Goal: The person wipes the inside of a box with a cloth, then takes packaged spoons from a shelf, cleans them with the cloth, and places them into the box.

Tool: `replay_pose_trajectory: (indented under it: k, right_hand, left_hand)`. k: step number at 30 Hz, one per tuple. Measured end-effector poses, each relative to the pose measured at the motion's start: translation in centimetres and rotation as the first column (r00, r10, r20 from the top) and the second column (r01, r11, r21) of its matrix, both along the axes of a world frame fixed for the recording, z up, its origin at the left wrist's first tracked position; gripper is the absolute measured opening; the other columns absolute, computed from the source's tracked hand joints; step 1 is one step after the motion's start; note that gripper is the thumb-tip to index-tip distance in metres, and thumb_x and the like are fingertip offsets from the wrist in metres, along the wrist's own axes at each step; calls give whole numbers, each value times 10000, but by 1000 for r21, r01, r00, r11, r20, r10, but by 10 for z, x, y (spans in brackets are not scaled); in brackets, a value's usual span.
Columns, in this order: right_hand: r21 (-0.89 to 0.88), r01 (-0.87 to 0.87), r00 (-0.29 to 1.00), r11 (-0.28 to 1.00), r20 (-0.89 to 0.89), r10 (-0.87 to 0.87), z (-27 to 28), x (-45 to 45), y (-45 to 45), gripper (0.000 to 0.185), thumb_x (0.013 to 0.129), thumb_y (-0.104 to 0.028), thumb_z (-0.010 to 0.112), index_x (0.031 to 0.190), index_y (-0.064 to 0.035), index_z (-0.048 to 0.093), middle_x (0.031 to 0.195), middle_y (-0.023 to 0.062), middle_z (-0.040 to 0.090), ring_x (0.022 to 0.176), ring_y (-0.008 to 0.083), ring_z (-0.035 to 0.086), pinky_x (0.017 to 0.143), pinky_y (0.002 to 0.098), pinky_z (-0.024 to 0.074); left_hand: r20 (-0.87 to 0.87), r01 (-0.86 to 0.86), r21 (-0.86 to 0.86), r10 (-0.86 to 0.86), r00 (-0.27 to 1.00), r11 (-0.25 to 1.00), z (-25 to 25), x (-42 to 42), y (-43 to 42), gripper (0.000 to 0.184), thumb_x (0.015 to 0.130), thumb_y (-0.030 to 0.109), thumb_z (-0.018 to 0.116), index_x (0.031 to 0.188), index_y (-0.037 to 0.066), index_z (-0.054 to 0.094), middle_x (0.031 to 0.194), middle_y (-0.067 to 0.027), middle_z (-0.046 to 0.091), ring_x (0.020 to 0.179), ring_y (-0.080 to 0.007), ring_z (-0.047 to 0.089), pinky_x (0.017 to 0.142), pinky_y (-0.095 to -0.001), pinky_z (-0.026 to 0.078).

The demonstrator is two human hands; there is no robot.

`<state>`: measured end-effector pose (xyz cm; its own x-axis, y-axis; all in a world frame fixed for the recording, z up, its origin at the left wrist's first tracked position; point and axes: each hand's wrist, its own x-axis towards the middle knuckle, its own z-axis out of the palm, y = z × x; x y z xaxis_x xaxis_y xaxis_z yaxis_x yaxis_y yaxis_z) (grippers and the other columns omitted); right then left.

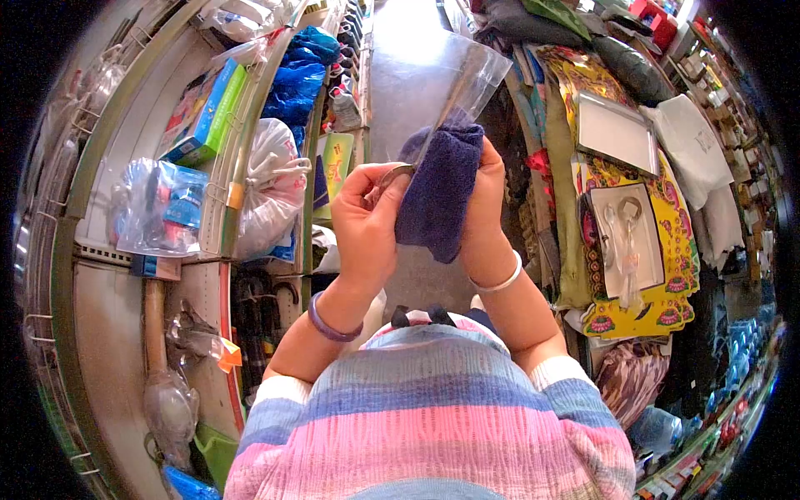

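A dark blue cloth (pixel 442 192) with a towel-like weave hangs in folds in front of my chest. My right hand (pixel 487 187) grips it from the right side, fingers mostly behind the fabric. On the other side, my left hand (pixel 371 208) pinches a curved, shiny metal piece (pixel 397 172) between thumb and fingers, close against the cloth. From the top of the cloth a long, narrow thing (pixel 446 117) slants up and to the right; its kind is unclear. Clear plastic (pixel 487 71) spreads around its upper end.
Shelves on the left hold a blue-green box (pixel 204 112), a clear bag with a blue pack (pixel 171 208) and a tied white bag (pixel 271 187). To the right, a shallow open box (pixel 625 242) with metal utensils lies on yellow patterned sheets (pixel 600 321). A framed panel (pixel 617 133) is beyond it.
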<state>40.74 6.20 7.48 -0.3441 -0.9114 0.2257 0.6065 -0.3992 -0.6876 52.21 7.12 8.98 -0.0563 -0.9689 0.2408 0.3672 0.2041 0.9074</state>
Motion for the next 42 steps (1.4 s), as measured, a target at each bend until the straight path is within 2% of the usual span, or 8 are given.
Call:
replay_pose_trajectory:
  k: [11, 14, 15, 16, 18, 22, 35, 42]
  right_hand:
    - [-275, -102, 964, 956, 210, 164, -16, -60, -28, 331, 921, -364, 429, 1022, -79, 564, 945, 104, 639, 811, 223, 632, 728, 353, 545]
    - [-122, 109, 992, 987, -55, -116, 6, -87, -25, 242, 958, -254, 362, 1009, -89, 532, 949, 57, 599, 811, 181, 590, 741, 329, 514]
    - [-332, -206, 934, 920, 212, 286, 8, -82, -20, 259, 954, -243, 379, 1077, -71, 528, 1026, 73, 591, 867, 181, 585, 786, 317, 504]
    - [-283, 20, 977, 959, -199, -79, -8, -77, -27, 268, 940, -220, 405, 1127, -61, 514, 1069, 77, 583, 879, 183, 586, 788, 316, 503]
    - [-198, -97, 958, 975, -283, 38, -20, -60, -27, 343, 904, -172, 462, 1221, -40, 471, 1136, 87, 564, 899, 184, 585, 791, 303, 499]
    - [8, -397, 912, 918, -105, 396, -8, -20, 2, 461, 827, -105, 593, 1248, 12, 446, 1123, 120, 570, 953, 159, 585, 817, 279, 503]
    - [14, -75, 957, 997, -281, 76, 7, 6, -4, 280, 741, -46, 663, 1000, -31, 559, 859, 49, 628, 744, 111, 595, 673, 248, 494]
    - [-43, -162, 982, 986, 95, 166, 13, -11, -7, 306, 795, -2, 579, 1096, -13, 525, 939, 70, 618, 795, 130, 604, 704, 261, 506]
  left_hand:
    - [112, -64, 6, 62, 992, 998, -14, 18, -3, 53, 812, 10, 611, 862, 21, 597, 784, -9, 611, 697, -52, 553, 638, -183, 440]
    - [61, -93, 36, 91, 994, 995, -20, 29, -8, 49, 806, 28, 625, 848, 33, 601, 790, -5, 604, 689, -48, 541, 636, -180, 432]
    - [64, -100, 20, 99, 993, 995, -16, 28, -9, 53, 805, 29, 628, 852, 31, 601, 794, -4, 604, 696, -48, 542, 640, -181, 432]
    - [64, -106, 3, 106, 992, 994, -11, 26, -11, 58, 805, 30, 630, 855, 30, 602, 799, -4, 604, 702, -47, 543, 643, -181, 432]
    - [47, -92, -13, 93, 995, 996, -4, 21, -13, 89, 801, 22, 637, 881, 24, 599, 809, -1, 603, 738, -44, 546, 664, -182, 435]
    - [145, -74, -52, 81, 986, 996, 1, 16, -13, 115, 798, -12, 626, 904, 14, 589, 810, -4, 605, 729, -46, 553, 648, -177, 440]
    - [409, -137, -209, 214, 887, 968, 2, 13, -9, 106, 776, -25, 623, 864, 17, 583, 718, 13, 573, 624, -25, 497, 563, -174, 405]
    - [308, -95, -57, 109, 945, 994, -7, 16, -6, 90, 792, -22, 622, 860, 18, 578, 740, 9, 582, 662, -30, 523, 594, -166, 418]
